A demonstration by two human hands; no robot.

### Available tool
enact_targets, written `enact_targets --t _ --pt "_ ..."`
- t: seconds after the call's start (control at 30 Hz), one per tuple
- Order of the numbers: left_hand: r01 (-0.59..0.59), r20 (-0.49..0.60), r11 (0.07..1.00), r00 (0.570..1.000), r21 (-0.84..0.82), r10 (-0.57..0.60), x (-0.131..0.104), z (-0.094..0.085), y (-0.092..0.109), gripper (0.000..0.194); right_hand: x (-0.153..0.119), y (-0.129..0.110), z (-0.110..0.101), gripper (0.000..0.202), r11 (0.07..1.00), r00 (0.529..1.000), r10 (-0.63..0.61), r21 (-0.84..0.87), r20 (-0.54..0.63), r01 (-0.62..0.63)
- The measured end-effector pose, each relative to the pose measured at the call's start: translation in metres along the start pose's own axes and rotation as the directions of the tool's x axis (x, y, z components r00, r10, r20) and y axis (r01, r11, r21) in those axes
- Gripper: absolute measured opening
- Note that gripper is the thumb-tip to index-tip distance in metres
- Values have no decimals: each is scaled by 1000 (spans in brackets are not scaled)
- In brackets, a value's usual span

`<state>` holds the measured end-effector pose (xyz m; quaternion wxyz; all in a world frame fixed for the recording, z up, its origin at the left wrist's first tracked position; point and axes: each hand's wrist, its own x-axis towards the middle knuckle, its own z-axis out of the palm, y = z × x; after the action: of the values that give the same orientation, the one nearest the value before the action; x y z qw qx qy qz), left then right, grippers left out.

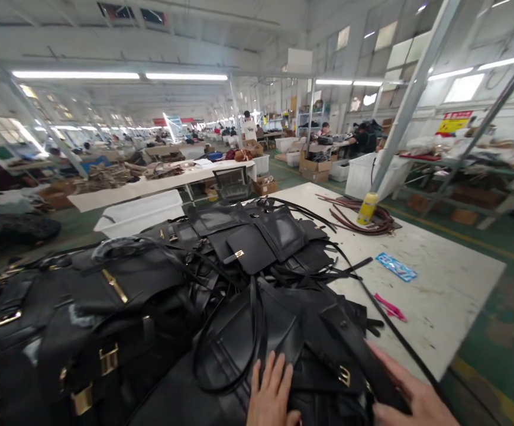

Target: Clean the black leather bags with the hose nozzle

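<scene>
A black leather bag (278,319) with a gold-coloured buckle and a thin looped strap lies in front of me. My left hand (271,393) rests on it with the fingers stretched out flat. At the bag's right side, my right hand (416,393) is closed around a wide black leather strip (372,367), thumb on the near side and fingers on the far side. More black bags (115,284) with gold buckles are heaped to the left. Flat black leather pieces (250,245) with dangling straps are piled just beyond.
On the white table (456,284) lie pink-handled snips (390,307), a blue patterned packet (396,267), brown straps (367,228) and a yellow bottle (367,208). White bins (141,213) stand beyond the table. A slanting metal post (410,89) rises at the right. Several people work in the background.
</scene>
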<state>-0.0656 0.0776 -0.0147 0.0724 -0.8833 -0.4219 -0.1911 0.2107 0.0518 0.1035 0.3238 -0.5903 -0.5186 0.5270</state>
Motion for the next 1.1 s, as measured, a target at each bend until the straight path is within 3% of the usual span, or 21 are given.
enact_targets --t 0.1,0.2,0.37,0.5,0.67,0.77,0.87,0.93,1.0,1.03,1.1 --pt "108 -73 990 992 89 -102 -3 18 15 54 16 -12 16 79 990 981 61 115 182 -83" --pt "142 -93 987 986 77 -135 2 21 22 47 46 -5 30 75 970 959 117 177 258 -166" --pt "235 -25 971 972 40 -234 8 16 29 43 98 -5 45 69 973 983 127 177 131 -149" --pt "257 20 966 966 -11 -257 10 22 25 49 88 -16 40 73 982 998 62 177 25 -65" --pt "326 77 945 943 -20 -324 25 29 26 50 49 1 36 78 967 975 80 221 209 -127" --pt "286 146 958 949 -28 -279 34 28 36 48 59 14 43 74 957 965 147 216 216 -194" --pt "271 201 962 944 -26 -261 25 23 38 54 87 18 47 66 958 968 177 197 176 -211" --pt "282 221 959 936 -2 -275 6 13 24 61 104 17 46 62 960 969 179 187 169 -210" --pt "342 214 936 912 78 -351 -20 -5 -8 65 113 17 45 64 964 972 173 173 158 -200" --pt "398 200 905 885 147 -421 -34 -18 -29 62 116 17 44 65 968 974 168 162 151 -192" --pt "532 163 789 787 307 -595 -60 -46 -75 48 116 18 45 69 976 979 153 135 134 -171"
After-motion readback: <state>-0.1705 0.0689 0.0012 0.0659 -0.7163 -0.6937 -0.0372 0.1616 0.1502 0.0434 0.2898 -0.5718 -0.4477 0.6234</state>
